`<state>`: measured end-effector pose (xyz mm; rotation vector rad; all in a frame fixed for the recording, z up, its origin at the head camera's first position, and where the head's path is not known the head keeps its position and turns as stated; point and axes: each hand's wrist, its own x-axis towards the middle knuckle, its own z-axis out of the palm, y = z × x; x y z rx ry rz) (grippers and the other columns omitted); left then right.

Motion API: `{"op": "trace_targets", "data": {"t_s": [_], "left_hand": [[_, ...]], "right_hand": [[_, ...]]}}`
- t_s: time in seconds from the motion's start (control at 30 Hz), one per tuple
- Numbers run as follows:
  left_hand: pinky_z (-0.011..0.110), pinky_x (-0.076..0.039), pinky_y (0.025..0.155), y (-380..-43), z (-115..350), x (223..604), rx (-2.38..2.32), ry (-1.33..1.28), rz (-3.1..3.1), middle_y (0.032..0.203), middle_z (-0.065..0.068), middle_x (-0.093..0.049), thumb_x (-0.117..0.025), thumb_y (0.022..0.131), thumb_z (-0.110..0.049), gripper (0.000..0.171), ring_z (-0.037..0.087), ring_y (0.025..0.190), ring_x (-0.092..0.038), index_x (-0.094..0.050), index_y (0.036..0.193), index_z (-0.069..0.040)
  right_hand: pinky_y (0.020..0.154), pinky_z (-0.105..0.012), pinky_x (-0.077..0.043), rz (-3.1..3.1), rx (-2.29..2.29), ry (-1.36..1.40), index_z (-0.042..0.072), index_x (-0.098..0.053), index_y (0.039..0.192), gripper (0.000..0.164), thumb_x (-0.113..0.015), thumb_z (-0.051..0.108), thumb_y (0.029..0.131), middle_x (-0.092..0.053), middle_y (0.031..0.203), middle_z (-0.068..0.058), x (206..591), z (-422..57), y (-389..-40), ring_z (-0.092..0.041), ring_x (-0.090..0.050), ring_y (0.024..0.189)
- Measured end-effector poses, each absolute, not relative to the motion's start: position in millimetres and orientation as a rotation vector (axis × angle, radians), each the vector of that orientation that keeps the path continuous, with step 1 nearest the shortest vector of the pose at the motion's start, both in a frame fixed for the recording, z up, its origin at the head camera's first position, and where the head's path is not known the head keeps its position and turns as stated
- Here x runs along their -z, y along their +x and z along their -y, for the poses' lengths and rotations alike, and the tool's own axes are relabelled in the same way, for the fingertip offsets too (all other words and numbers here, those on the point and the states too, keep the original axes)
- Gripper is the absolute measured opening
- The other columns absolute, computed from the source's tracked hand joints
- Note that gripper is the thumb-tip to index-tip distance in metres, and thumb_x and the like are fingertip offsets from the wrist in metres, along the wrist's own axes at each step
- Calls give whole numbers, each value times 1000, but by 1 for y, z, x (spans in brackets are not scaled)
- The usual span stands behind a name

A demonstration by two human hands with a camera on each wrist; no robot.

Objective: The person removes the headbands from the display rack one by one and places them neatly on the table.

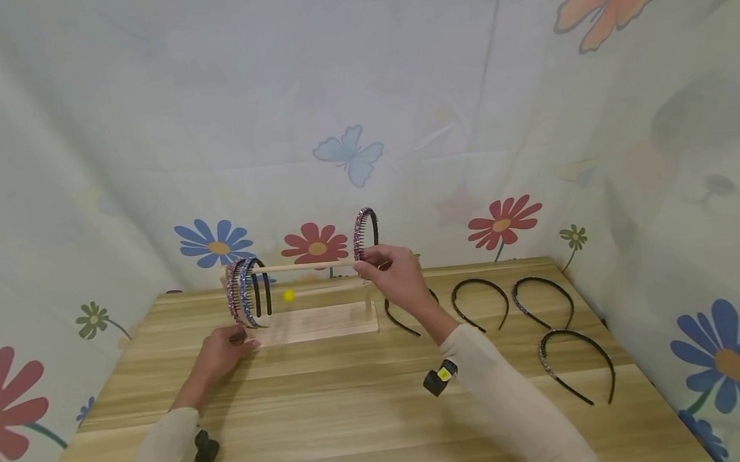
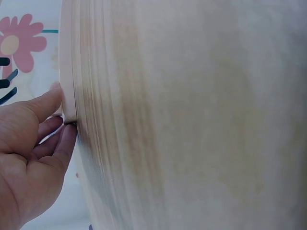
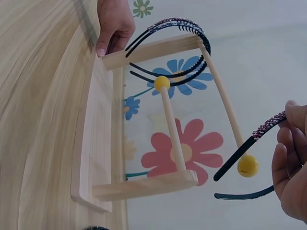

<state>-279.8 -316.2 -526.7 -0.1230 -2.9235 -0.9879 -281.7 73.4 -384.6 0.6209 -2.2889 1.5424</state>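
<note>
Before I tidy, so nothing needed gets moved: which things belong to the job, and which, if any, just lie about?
Job: wooden stand; headband in the right hand; two hung headbands; probably four loose headbands.
Incidental: floral backdrop; black wrist devices.

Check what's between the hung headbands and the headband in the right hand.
Head view: a bare stretch of wooden rod, up to the right hand.

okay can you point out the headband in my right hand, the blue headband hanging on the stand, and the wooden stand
Held headband (image 3: 268,125), right wrist view: on its beaded band.
Blue headband (image 1: 244,290), head view: on its glittery strip.
Wooden stand (image 3: 100,134), right wrist view: on its base board.
</note>
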Motion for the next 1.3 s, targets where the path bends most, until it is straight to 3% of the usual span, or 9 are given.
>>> {"op": "trace_targets", "data": {"t_s": [0.23,0.5,0.73,1.1,1.3], "left_hand": [[55,-55,92,-280,317,527,1001,-135,2921,112,22,-73,-74,95,-23,36,36,104,-69,-71,116,6],[55,-55,91,-281,318,528,991,-122,2922,111,23,-73,-75,95,-24,35,37,103,-69,-71,114,5],[55,-55,92,-283,319,531,1014,-126,2924,114,24,-72,-74,95,-22,36,38,106,-69,-70,116,6],[55,-55,92,-283,317,529,1014,-124,2927,115,25,-71,-74,96,-21,36,38,106,-68,-69,118,7],[57,-54,94,-282,318,530,1025,-116,2938,119,28,-69,-73,96,-21,40,42,110,-66,-67,121,9]], "right_hand": [[63,-27,-57,2261,-1526,604,5,-77,109,22,-76,21,95,-76,91,-6,386,-92,-280,-17,-72,77],[70,-27,-58,2240,-1508,573,5,-77,111,21,-75,19,95,-76,92,-8,388,-117,-276,-24,-73,81],[71,-26,-58,2254,-1449,552,7,-78,107,16,-74,17,95,-75,89,-5,391,-141,-268,-16,-69,79],[73,-23,-57,2297,-1351,504,6,-77,110,20,-75,19,95,-76,94,-6,405,-180,-255,-16,-69,82],[67,-24,-56,2343,-1283,443,8,-78,105,18,-76,23,95,-76,89,-3,411,-195,-247,-15,-69,76]]}}
